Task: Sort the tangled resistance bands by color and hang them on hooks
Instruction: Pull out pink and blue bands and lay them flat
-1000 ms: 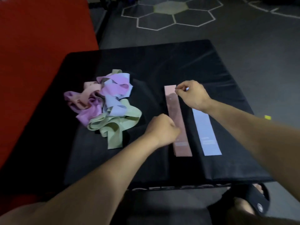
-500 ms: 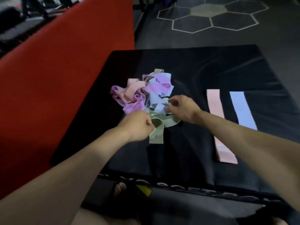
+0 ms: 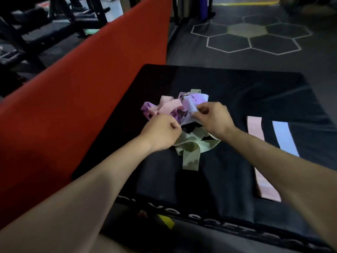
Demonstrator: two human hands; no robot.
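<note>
A tangle of resistance bands (image 3: 175, 108) in purple, pink, light blue and green lies on the black soft box (image 3: 237, 92). My right hand (image 3: 213, 119) pinches a light blue band (image 3: 189, 110) at the top of the tangle. My left hand (image 3: 162, 134) is closed at the tangle's near left edge; whether it grips a band is hidden by the fist. A green band (image 3: 191, 150) trails toward me. To the right, a pink band (image 3: 255, 130) and a light blue band (image 3: 284, 137) lie flat side by side.
A red padded surface (image 3: 82, 92) runs along the left of the box. Gym benches (image 3: 36, 33) stand beyond it. The dark floor has hexagon markings (image 3: 248, 35) at the back. No hooks are in view.
Both hands left the flat pink band, moved left to the tangle and closed on it. My right hand has now lifted to the light blue band. My view swung left.
</note>
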